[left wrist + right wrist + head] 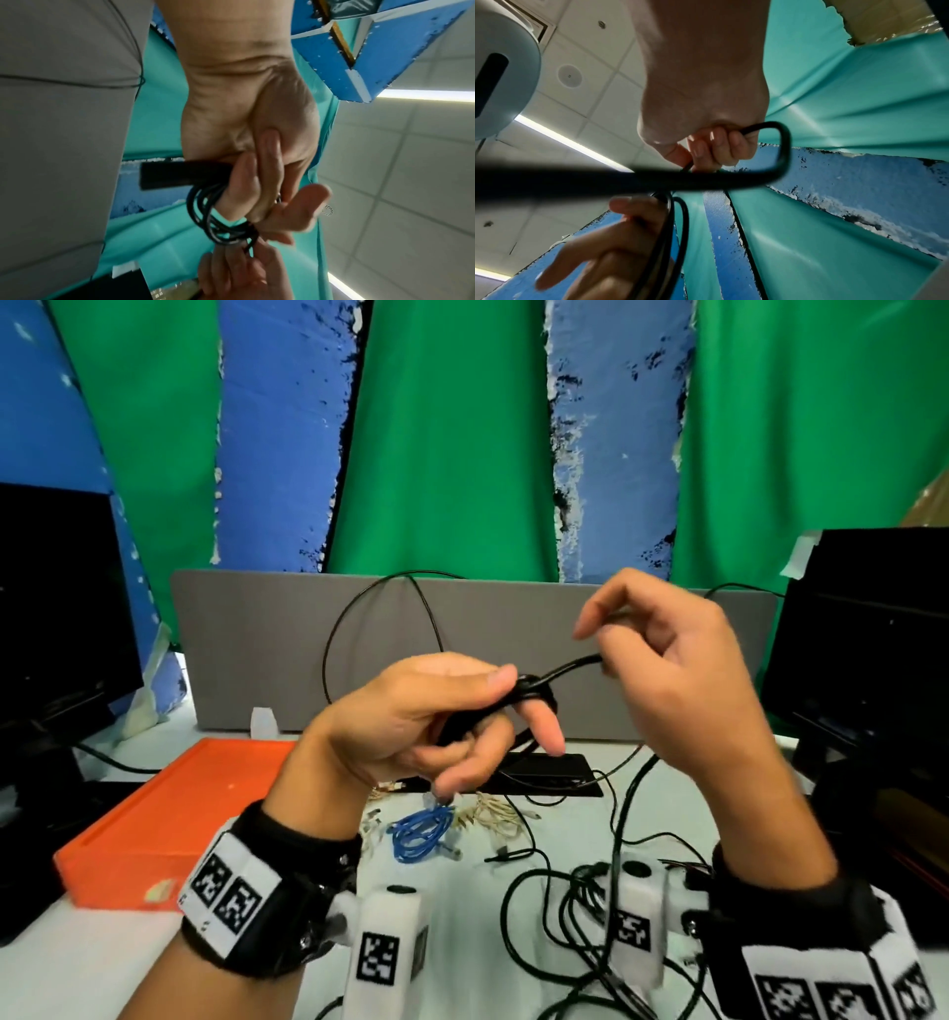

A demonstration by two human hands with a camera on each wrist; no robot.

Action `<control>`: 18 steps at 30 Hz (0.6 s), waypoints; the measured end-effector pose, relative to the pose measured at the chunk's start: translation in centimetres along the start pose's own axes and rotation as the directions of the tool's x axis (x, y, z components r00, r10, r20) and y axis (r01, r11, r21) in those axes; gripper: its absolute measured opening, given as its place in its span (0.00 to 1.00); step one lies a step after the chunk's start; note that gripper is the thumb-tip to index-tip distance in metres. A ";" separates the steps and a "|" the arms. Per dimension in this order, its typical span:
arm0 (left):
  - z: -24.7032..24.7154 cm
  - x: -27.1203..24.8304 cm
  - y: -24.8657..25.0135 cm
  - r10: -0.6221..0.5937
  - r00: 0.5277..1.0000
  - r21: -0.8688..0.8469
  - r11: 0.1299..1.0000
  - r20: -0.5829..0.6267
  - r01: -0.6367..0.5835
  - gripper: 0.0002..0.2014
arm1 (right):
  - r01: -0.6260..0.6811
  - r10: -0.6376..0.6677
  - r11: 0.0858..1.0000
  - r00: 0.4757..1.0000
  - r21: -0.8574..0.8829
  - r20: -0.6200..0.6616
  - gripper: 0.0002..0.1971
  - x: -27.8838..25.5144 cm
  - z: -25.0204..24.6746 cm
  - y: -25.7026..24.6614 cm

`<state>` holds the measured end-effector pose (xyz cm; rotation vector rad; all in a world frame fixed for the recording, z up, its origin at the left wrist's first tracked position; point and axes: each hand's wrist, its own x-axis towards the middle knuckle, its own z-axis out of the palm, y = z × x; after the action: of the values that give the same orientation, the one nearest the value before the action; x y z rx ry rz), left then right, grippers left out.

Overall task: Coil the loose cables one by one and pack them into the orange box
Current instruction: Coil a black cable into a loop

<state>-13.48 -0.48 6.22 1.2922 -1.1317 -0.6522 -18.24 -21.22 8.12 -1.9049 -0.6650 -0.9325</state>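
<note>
My left hand [411, 711] grips the coiled black cable [205, 219] mid-frame; my right hand [683, 660] pinches its free strand, upper right of it.

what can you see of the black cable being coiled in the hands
The black cable is thin, round and rubbery-looking. Several loops are wound around the left hand's fingers, beside a flat black block held there. The right hand pinches the free run, which bends sharply and trails toward the desk.
</note>
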 end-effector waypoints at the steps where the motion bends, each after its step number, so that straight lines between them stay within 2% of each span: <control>1: 0.3 0.2 -0.1 0.055 0.998 -0.073 0.996 0.018 -0.053 0.20 | 0.010 -0.010 1.000 1.000 0.023 -0.020 0.06 0.1 -0.1 0.0; 4: 1.0 0.7 0.2 0.195 0.980 -0.315 0.928 -0.044 -0.199 0.15 | 0.015 -0.014 0.999 0.999 0.038 -0.032 0.10 0.3 0.1 0.5; 7: 1.2 1.3 0.8 0.357 0.929 -0.540 0.765 -0.100 -0.352 0.17 | -0.112 0.112 0.991 0.994 0.075 0.010 0.19 0.6 0.8 1.6; 9: 1.1 1.6 1.1 0.395 0.901 -0.604 0.680 -0.177 -0.416 0.22 | -0.207 0.204 0.976 0.978 0.063 0.054 0.21 0.8 1.5 2.1; 11: 0.7 1.4 1.4 0.383 0.869 -0.562 0.663 -0.313 -0.495 0.27 | -0.253 0.250 0.967 0.964 0.022 0.091 0.21 0.7 2.4 2.1; 13: 0.8 1.8 1.5 0.420 0.793 -0.458 0.654 -0.441 -0.602 0.27 | -0.278 0.284 0.959 0.945 -0.057 0.164 0.18 0.4 3.1 2.1; 15: 0.8 1.8 1.7 0.459 0.689 -0.319 0.648 -0.561 -0.692 0.24 | -0.314 0.336 0.942 0.895 -0.121 0.291 0.14 0.0 3.7 1.8; 17: 0.6 1.5 2.1 0.491 0.545 -0.076 0.692 -0.680 -0.718 0.26 | -0.334 0.361 0.932 0.805 -0.142 0.470 0.11 -0.6 4.5 1.4; 18: 0.5 1.3 2.3 0.537 0.481 0.107 0.737 -0.692 -0.668 0.24 | -0.334 0.353 0.932 0.751 -0.140 0.558 0.11 -0.9 4.9 1.1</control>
<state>-13.94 -1.34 8.69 0.7509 -0.7745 0.2833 -16.23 -17.43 5.27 -2.2567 -0.6035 -0.1095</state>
